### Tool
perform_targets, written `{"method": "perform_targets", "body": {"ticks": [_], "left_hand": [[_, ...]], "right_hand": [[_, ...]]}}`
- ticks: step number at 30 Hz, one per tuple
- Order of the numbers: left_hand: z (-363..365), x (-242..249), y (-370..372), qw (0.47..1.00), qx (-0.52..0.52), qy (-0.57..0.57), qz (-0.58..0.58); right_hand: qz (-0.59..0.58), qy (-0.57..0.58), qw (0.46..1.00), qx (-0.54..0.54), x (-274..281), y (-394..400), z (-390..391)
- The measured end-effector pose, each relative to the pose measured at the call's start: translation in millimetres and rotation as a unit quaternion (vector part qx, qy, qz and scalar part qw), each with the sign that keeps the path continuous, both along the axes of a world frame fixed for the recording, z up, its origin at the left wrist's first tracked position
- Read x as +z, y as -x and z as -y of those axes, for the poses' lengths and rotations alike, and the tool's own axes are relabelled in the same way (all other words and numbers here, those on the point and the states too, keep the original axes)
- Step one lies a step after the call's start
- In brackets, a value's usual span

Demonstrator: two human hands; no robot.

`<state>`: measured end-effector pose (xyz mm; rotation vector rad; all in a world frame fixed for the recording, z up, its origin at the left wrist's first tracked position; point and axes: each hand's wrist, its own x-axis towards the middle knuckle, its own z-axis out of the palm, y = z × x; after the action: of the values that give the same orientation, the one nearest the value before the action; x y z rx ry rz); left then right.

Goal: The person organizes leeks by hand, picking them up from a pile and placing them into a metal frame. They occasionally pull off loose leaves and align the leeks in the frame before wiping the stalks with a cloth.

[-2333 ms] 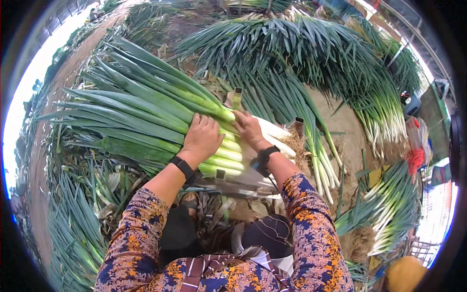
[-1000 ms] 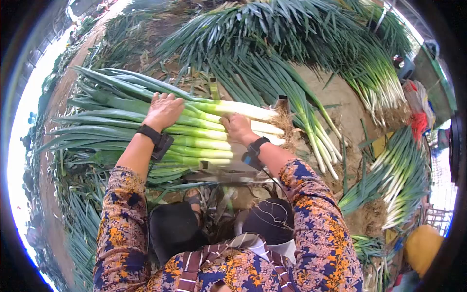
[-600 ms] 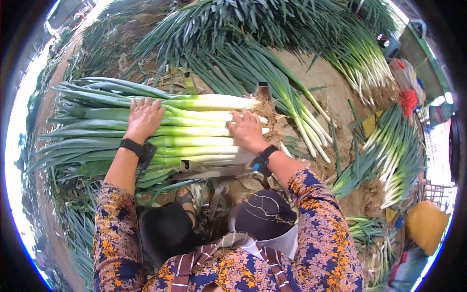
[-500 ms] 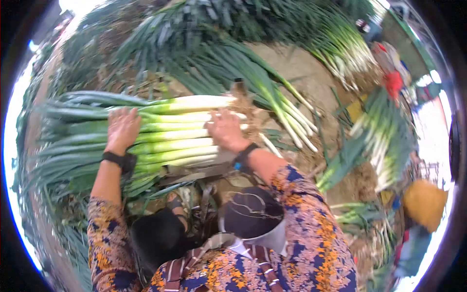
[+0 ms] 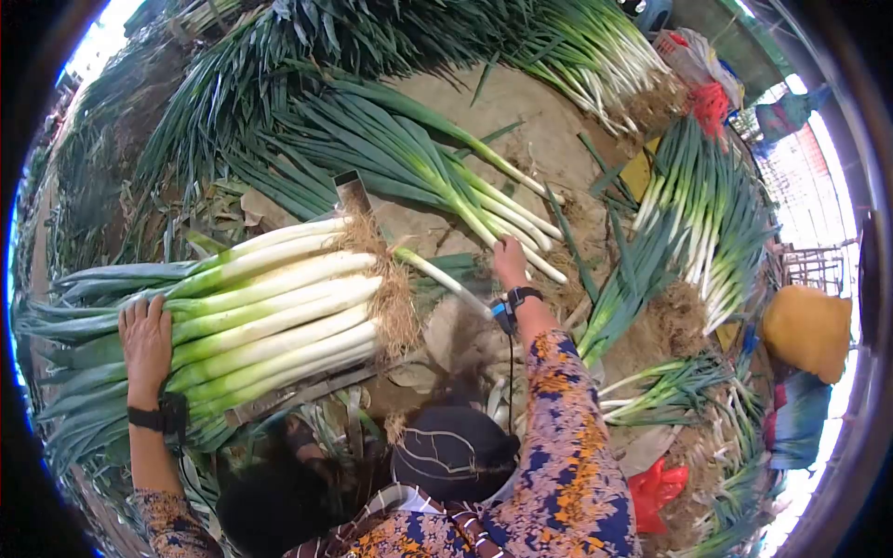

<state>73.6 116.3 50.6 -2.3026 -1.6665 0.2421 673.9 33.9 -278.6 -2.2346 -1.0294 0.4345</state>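
A thick row of leeks (image 5: 279,302) lies side by side in front of me, with white stalks and shaggy roots at the right end. Flat across their green part rests my left hand (image 5: 146,344), fingers spread. My right hand (image 5: 510,264) is away to the right, its fingers curled at the white stalk of a leek (image 5: 477,223) in a smaller loose group. Part of that grip is hidden by the hand itself. A metal bar end (image 5: 352,190) sticks up beyond the row's roots. One single leek (image 5: 437,276) lies between the row and my right wrist.
A large heap of leeks (image 5: 372,37) spans the back. More leeks (image 5: 693,200) lie at the right, near a yellow container (image 5: 807,333). Red plastic bags (image 5: 657,493) lie at the right. My dark-covered knees (image 5: 456,456) are close below the row.
My right hand has left the root end of the row and moved right to the loose leeks. My left hand still presses on the row, which appears lower and more tilted in view.
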Motion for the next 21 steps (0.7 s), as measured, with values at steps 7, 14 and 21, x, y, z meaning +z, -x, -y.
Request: {"method": "perform_targets", "body": {"ticks": [7, 14, 21], "left_hand": [[-1.8, 0.9, -0.9, 0.999, 0.025, 0.024, -0.011], [-3.7, 1.8, -1.4, 0.999, 0.026, 0.035, -0.022], [-4.9, -0.5, 4.3, 0.999, 0.014, 0.027, -0.018]], "right_hand": [[0.158, 0.203, 0.966, 0.009, -46.2, 19.0, -19.8], [0.076, 0.065, 0.984, 0.148, -45.4, 58.3, 7.8], [-0.063, -0.026, 0.985, 0.157, -18.3, 60.3, 25.8]]}}
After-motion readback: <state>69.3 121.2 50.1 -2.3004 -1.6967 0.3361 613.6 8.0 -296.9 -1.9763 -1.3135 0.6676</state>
